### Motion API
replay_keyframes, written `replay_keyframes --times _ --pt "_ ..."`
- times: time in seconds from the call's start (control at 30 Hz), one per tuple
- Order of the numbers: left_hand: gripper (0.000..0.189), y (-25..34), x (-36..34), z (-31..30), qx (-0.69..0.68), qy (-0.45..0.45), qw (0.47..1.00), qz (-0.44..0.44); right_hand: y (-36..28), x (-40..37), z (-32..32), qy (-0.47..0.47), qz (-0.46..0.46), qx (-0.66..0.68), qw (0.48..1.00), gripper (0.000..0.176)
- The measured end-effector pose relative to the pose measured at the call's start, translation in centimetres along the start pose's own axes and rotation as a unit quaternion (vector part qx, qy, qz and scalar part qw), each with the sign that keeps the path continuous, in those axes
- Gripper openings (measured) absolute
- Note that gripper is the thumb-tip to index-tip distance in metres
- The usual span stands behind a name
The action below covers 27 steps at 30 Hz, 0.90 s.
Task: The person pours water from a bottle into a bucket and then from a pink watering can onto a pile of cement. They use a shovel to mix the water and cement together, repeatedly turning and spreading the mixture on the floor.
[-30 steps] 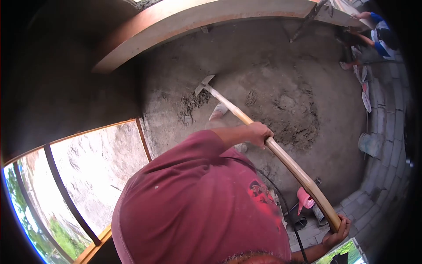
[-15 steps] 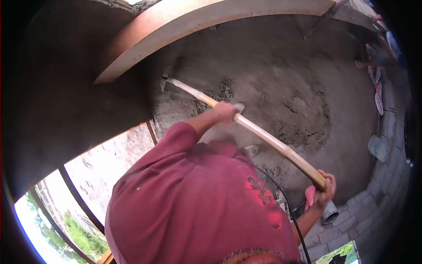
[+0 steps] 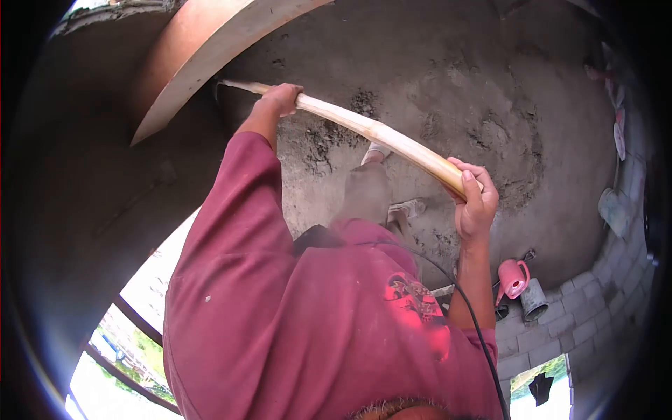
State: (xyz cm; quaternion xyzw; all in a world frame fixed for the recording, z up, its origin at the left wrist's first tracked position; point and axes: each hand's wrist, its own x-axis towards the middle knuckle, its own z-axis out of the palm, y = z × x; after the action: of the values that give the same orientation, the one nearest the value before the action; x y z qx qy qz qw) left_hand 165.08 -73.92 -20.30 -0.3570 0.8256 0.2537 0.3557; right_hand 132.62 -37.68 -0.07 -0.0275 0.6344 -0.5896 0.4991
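A long pale wooden-handled hoe (image 3: 378, 133) slants across the view, from the upper left down to the right. My left hand (image 3: 282, 99) is wrapped around the handle near its far end. Around the butt end closes my right hand (image 3: 479, 199), thumb on top. The hoe's blade end, small and dim, lies by the dark edge at the upper left, under the arched beam. Loose dark clumps of mortar or soil (image 3: 318, 147) lie on the grey floor (image 3: 392, 63) below the handle, near my feet.
A curved beam (image 3: 203, 56) arches at the upper left. On the right are a pink plastic jug (image 3: 514, 278), a grey bucket (image 3: 534, 301) and a pale bucket (image 3: 614, 212) beside a block wall (image 3: 546, 343). A black cable (image 3: 462, 294) runs down my right side.
Both hands have moved forward and left with the hoe. My right hand has risen from near the jug, now in full view. The blade end has shifted toward the beam.
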Motion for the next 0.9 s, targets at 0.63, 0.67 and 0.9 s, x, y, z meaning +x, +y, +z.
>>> replay_keyframes --times 0.63,0.67,0.9 --pt "0.028 20.2 -1.6 -3.5 0.024 0.086 0.982 0.168 -5.1 -14.1 -13.2 0.110 -0.116 0.040 0.986 0.025" --pt "0.028 21.4 -1.7 -3.3 0.028 0.089 0.980 0.174 -4.9 -15.0 -13.9 0.120 -0.121 0.047 0.984 0.024" --pt "0.029 27.6 -3.3 0.0 0.067 0.045 0.980 0.180 -0.5 -21.6 -18.8 0.168 -0.099 0.053 0.979 0.020"
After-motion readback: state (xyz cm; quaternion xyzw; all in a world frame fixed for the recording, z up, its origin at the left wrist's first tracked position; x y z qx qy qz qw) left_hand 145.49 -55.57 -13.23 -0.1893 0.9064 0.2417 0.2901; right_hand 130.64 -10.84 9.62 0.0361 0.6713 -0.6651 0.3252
